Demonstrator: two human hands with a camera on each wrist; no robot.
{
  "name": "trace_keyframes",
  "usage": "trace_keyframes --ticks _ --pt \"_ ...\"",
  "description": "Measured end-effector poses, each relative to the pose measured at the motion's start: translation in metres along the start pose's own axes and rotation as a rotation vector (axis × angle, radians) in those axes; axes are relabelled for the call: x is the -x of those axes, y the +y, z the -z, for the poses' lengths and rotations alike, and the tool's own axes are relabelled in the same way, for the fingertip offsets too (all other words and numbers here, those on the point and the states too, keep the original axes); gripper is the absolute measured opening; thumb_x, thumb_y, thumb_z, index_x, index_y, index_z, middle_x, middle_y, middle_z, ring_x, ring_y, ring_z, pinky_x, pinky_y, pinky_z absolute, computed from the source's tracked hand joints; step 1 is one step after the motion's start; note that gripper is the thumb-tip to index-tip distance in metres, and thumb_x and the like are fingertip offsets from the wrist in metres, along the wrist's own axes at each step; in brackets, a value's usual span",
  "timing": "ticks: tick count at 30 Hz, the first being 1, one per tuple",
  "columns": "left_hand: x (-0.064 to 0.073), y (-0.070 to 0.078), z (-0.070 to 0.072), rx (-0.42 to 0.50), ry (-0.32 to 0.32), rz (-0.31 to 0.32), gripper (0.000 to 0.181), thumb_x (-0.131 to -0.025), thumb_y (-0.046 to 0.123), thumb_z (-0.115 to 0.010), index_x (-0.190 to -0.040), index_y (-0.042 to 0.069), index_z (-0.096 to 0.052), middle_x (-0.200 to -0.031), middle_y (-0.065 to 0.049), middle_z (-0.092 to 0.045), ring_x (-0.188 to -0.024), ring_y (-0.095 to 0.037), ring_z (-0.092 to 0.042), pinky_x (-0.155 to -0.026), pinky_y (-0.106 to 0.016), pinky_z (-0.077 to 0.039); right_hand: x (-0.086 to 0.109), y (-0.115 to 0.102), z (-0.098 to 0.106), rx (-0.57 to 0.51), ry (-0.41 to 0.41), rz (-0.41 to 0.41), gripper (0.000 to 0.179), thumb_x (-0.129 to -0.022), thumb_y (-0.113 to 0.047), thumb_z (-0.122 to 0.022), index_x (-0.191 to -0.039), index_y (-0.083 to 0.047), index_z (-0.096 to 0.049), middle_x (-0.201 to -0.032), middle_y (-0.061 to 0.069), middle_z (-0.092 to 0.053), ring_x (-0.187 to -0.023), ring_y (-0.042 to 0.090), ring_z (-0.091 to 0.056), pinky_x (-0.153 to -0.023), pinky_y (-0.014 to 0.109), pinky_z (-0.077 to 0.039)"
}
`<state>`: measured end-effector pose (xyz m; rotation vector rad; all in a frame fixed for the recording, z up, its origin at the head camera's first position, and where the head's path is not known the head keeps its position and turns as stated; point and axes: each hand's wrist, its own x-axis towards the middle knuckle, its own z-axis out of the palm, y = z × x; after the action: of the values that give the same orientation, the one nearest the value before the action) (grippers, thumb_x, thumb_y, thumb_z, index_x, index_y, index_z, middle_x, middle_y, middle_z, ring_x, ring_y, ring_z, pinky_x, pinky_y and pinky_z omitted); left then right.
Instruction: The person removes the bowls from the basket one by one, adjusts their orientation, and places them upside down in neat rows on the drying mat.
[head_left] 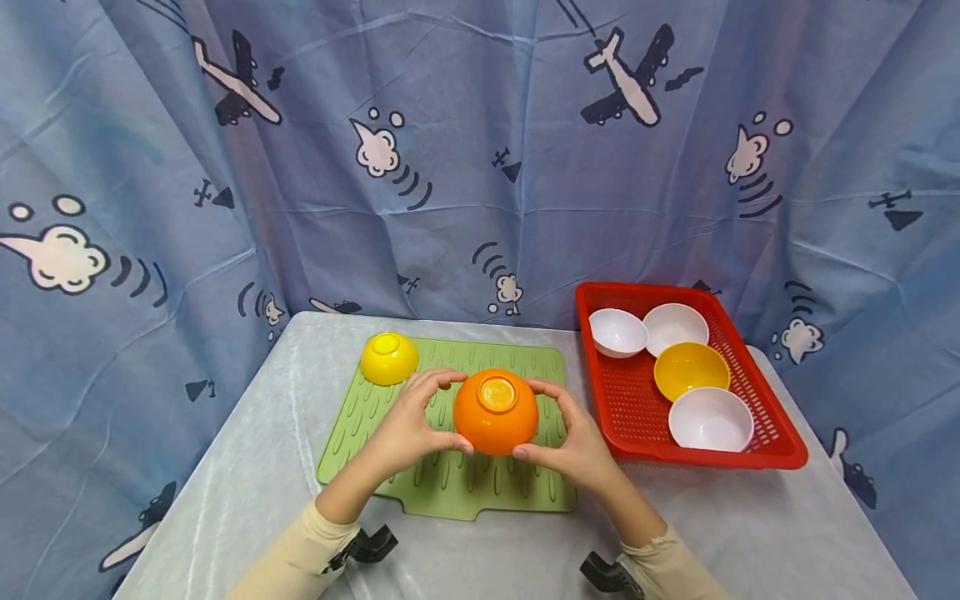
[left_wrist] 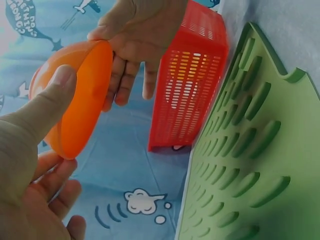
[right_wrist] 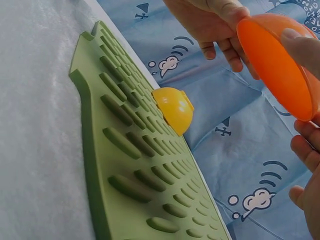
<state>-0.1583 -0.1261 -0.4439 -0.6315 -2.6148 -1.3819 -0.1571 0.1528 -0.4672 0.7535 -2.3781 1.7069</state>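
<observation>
An orange bowl (head_left: 495, 425) is held upside down between both hands, raised above a green ridged drying mat (head_left: 517, 358). On its left side my left hand (head_left: 408, 425) pinches the rim, thumb nearest me and fingers behind. My right hand (head_left: 577, 437) grips the opposite side in the same way. The wrist views show the hollow underside of the orange bowl (left_wrist: 87, 100) facing down over the mat. At the mat's far left corner a yellow bowl (head_left: 388, 360) lies inverted.
Right of the mat stands a red perforated basket (head_left: 622, 417). It contains a yellow bowl (head_left: 692, 372) and several white bowls (head_left: 711, 420), openings up. A patterned blue curtain (head_left: 450, 167) hangs behind the pale-covered table (head_left: 255, 483).
</observation>
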Motion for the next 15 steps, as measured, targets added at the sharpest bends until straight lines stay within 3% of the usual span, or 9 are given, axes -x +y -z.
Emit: trace_keyframes --ticks 7,11,15 --pt "-0.003 -0.008 -0.001 0.022 -0.007 -0.033 0.089 -0.059 0.032 -0.1 -0.139 0.02 -0.06 -0.137 0.003 -0.059 -0.12 -0.021 -0.051 -0.101 -0.054 -0.045 -0.003 0.0 -0.001 0.076 -0.006 -0.024 0.087 -0.071 -0.022 -0.095 -0.146 -0.024 -0.052 -0.148 0.002 -0.052 -0.141 0.028 -0.043 -0.113 0.07 -0.029" --pt "-0.006 -0.018 -0.001 0.02 -0.035 -0.014 0.087 -0.062 0.032 -0.099 -0.139 0.02 -0.06 -0.136 0.003 -0.06 -0.118 -0.02 -0.052 -0.1 -0.054 -0.046 -0.006 0.003 -0.006 0.122 0.005 -0.073 0.086 -0.071 -0.026 -0.096 -0.145 -0.023 -0.053 -0.148 0.005 -0.05 -0.141 0.031 -0.043 -0.111 0.07 -0.031" --pt "-0.015 -0.028 0.006 0.006 -0.058 0.017 0.086 -0.063 0.034 -0.099 -0.14 0.022 -0.06 -0.13 0.003 -0.063 -0.117 -0.019 -0.052 -0.099 -0.053 -0.046 -0.015 0.008 -0.013 0.093 0.014 -0.131 0.086 -0.071 -0.027 -0.096 -0.145 -0.021 -0.053 -0.149 0.007 -0.049 -0.143 0.032 -0.041 -0.113 0.071 -0.027"
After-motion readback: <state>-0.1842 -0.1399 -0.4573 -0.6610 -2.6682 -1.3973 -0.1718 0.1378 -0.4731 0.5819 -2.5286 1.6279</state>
